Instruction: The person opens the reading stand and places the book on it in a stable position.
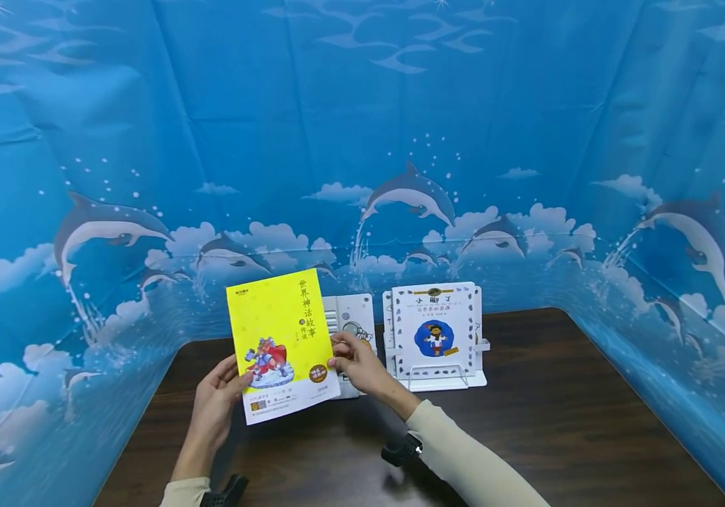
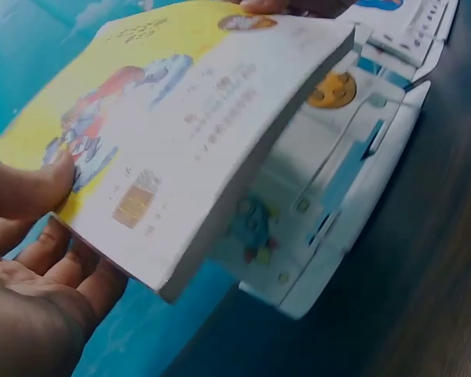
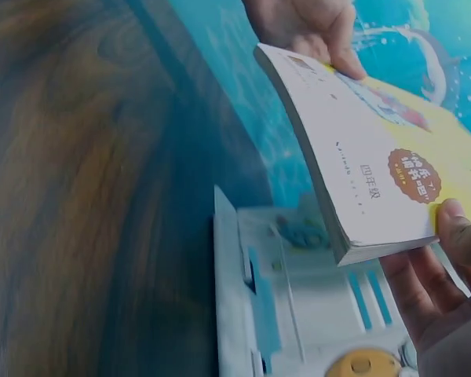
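Note:
A yellow-and-white paperback book (image 1: pixel 282 338) is held up off the table, its front cover toward the head camera and tilted slightly. My left hand (image 1: pixel 216 398) grips its lower left edge, thumb on the cover and fingers behind, as the left wrist view shows. At the lower right edge my right hand (image 1: pixel 362 362) pinches it between thumb (image 3: pixel 461 228) and fingers. Behind the book stands a white book stand (image 1: pixel 357 313) with cartoon prints, partly hidden by the book. No book shows on its visible part in the wrist views.
To the right, a second white book stand (image 1: pixel 479 380) bears a white picture book (image 1: pixel 435 310) behind a wire holder (image 1: pixel 438 377). The dark wooden table (image 1: pixel 559 422) runs back to a blue dolphin-print curtain (image 1: pixel 502 141).

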The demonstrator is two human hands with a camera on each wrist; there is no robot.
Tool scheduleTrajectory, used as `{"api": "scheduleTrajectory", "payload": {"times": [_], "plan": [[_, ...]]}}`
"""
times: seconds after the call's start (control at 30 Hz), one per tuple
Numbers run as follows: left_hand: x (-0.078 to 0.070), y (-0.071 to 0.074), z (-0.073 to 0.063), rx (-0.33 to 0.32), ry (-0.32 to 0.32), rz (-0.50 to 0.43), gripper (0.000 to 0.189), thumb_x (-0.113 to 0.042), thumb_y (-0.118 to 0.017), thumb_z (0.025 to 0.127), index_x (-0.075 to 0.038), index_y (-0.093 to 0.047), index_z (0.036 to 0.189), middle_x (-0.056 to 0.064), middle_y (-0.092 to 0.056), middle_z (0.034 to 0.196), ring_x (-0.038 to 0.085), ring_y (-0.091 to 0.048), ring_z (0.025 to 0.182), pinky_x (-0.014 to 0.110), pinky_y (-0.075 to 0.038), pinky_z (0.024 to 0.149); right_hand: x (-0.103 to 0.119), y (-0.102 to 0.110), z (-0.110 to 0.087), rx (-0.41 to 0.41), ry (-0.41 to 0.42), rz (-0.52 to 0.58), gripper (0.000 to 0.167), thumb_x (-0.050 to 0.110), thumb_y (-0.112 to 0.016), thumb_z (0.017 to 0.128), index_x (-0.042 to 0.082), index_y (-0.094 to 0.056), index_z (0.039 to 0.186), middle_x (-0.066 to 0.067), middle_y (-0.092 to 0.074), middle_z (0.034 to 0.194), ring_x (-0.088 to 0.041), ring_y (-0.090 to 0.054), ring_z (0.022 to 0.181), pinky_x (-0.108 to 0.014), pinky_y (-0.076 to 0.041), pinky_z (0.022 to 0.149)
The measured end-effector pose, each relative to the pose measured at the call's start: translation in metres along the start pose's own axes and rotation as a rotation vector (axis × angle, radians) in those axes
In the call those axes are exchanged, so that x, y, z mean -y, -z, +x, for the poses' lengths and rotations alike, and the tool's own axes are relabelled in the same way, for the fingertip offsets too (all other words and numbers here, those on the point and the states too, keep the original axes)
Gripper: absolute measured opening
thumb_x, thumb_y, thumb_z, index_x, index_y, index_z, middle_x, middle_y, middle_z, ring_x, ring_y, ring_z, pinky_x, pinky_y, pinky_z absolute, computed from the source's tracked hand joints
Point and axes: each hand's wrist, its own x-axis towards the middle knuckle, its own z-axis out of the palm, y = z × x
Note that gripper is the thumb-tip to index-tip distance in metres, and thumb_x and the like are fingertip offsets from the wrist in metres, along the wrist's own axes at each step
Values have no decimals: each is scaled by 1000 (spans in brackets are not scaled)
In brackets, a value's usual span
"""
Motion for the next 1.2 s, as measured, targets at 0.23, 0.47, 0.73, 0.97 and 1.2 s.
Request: {"api": "scheduleTrajectory", "payload": {"times": [0.23, 0.47, 0.73, 0.97, 1.2], "plan": [[1, -30, 6, 16, -93, -43, 52, -1, -70, 101, 3, -52, 149, -20, -74, 104, 6, -75, 93, 21, -62, 85, -2, 27, -4, -98, -10, -51, 32, 1, -66, 103, 3, -63, 135, -17, -78, 124, -24, -74, 103, -34, -63, 92], [-1, -53, 16, -5, -165, -47, 43, 3, -72, 98, 5, -60, 139, -14, -77, 103, 5, -74, 93, 20, -61, 83, -2, 42, -3, -183, 36, -131, 27, -2, -67, 101, 3, -65, 128, -20, -80, 115, -25, -76, 96, -36, -64, 83], [-10, -70, 29, -63, -203, -14, 38, 1, -72, 99, 4, -64, 136, 8, -78, 120, 3, -73, 93, 17, -60, 82, 1, 48, 3, -298, 69, -276, 25, 1, -71, 100, 9, -69, 124, -12, -80, 106, -22, -73, 85, -32, -61, 75], [-13, -81, 41, -95, -248, 6, 36, -3, -73, 100, 3, -66, 134, 25, -72, 131, 3, -72, 95, 14, -58, 84, -2, 49, 14, -380, 92, -340, 22, 2, -71, 100, 11, -70, 120, -10, -81, 106, -23, -77, 96, -40, -63, 89], [-12, -84, 49, -108, -273, 27, 35, -4, -71, 101, -1, -67, 135, 25, -71, 135, 2, -71, 98, 12, -56, 86, -6, 45, 22, -432, 101, -339, 21, -1, -69, 100, 10, -71, 118, -12, -81, 110, -26, -78, 99, -46, -63, 90]]}}
